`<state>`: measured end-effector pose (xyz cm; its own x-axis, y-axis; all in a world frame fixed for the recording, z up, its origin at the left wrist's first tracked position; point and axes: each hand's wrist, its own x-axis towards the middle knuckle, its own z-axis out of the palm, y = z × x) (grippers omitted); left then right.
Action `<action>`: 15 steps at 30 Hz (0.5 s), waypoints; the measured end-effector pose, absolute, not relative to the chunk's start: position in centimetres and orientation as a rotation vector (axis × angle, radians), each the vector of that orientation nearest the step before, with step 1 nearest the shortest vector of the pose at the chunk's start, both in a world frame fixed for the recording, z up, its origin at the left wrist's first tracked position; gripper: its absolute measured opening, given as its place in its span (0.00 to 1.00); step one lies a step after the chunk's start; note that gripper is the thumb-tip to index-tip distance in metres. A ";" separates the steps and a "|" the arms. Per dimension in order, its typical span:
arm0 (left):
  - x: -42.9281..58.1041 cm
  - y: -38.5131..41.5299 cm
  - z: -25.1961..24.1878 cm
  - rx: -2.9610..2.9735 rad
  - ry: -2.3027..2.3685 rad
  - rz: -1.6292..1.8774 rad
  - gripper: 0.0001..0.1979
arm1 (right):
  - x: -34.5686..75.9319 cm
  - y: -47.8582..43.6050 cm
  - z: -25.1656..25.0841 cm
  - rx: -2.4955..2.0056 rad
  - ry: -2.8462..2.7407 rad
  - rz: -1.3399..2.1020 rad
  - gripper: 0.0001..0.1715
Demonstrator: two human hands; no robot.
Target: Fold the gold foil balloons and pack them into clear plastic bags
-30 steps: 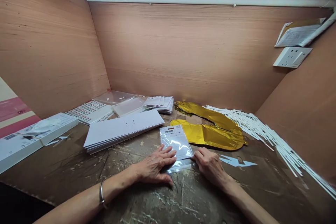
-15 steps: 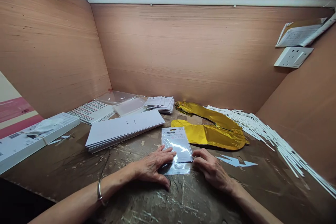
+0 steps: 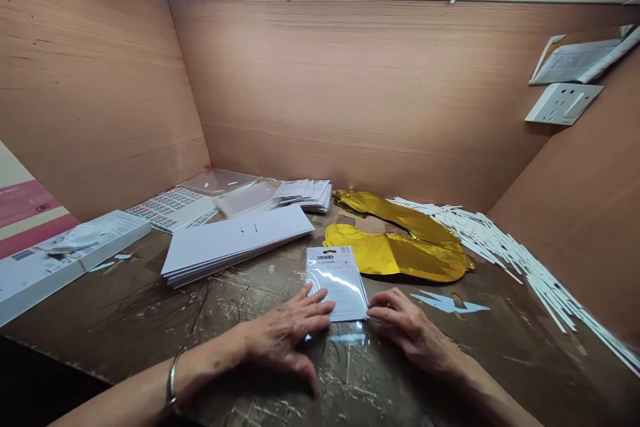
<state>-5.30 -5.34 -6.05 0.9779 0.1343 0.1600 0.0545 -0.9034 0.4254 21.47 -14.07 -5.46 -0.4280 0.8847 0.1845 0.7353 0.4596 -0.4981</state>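
Observation:
A white printed card in a clear plastic bag (image 3: 338,280) lies flat on the table, its hang hole pointing away from me. The bag's transparent end reaches past the card towards me. My left hand (image 3: 290,330) is open, fingers spread over the bag's left side and thumb stretched out on the tabletop. At the bag's lower right corner, my right hand (image 3: 413,330) has its fingers bent together on the edge; its thumb is mostly hidden. Just behind the bag lie shiny gold foil balloons (image 3: 400,257), flat and curved.
White folded sheets (image 3: 237,243) are stacked at the left, with a pile of printed cards (image 3: 305,193) behind. Many white sticks (image 3: 520,260) spread along the right wall. Light-blue cut scraps (image 3: 450,303) lie near my right hand. A white box (image 3: 75,257) stands far left.
The bag and card have slid slightly towards me. My left hand has moved a little back and left, its thumb farther out. My right fingers remain at the bag's edge.

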 end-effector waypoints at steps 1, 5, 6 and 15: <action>-5.7 -5.9 -6.1 2.693 0.102 0.237 0.38 | 21.4 -14.7 -5.2 -1.370 -2.332 0.503 0.16; -7.1 -8.1 -6.0 2.697 0.067 0.189 0.42 | 20.6 -16.9 -4.6 -1.400 -2.444 0.560 0.18; -7.3 -8.6 -5.9 2.697 0.089 0.185 0.39 | 20.4 -17.3 -4.6 -1.407 -2.457 0.557 0.18; -7.7 -10.7 -5.6 2.760 0.188 0.185 0.37 | 19.7 -18.5 -5.0 -1.397 -2.467 0.501 0.24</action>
